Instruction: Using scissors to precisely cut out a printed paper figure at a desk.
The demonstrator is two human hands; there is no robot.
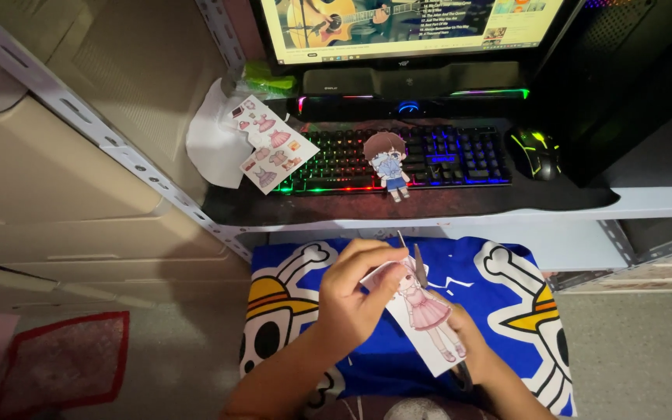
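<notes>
A: Identify the largest items in view.

B: A grey shelf (pixel 647 204) spans the upper half. It carries a monitor (pixel 410 27), a black tower (pixel 631 85) at right, and a backlit keyboard (pixel 394 159) on a dark mat (pixel 460 204). Below the shelf lies a blue cloth (pixel 499 292) printed with white skulls in yellow hats. A red mat (pixel 60 362) lies on the floor at lower left.

A: Describe the item in the hands.

B: A white paper card (pixel 429 315), printed with a doll figure in a pink dress with pink shoes. It sits over the blue cloth, tilted, with the doll's feet toward lower right.

A: State of the hands?

B: The left hand (pixel 355 292) is closed, pinching the card's upper edge. The right hand (pixel 472 350) is closed around scissors (pixel 418 260); the blades point up and meet the card near the doll's head. The handles are hidden.

A: Smaller items?

B: A sheet (pixel 270 144) of printed doll clothes lies on the keyboard's left end, overlapping white paper (pixel 211 144). A cut-out doll (pixel 388 163) with brown hair and blue clothes lies on the keys. A lit mouse (pixel 534 152) sits just right of the keyboard.

A: Any containers?

B: None identifiable.
</notes>
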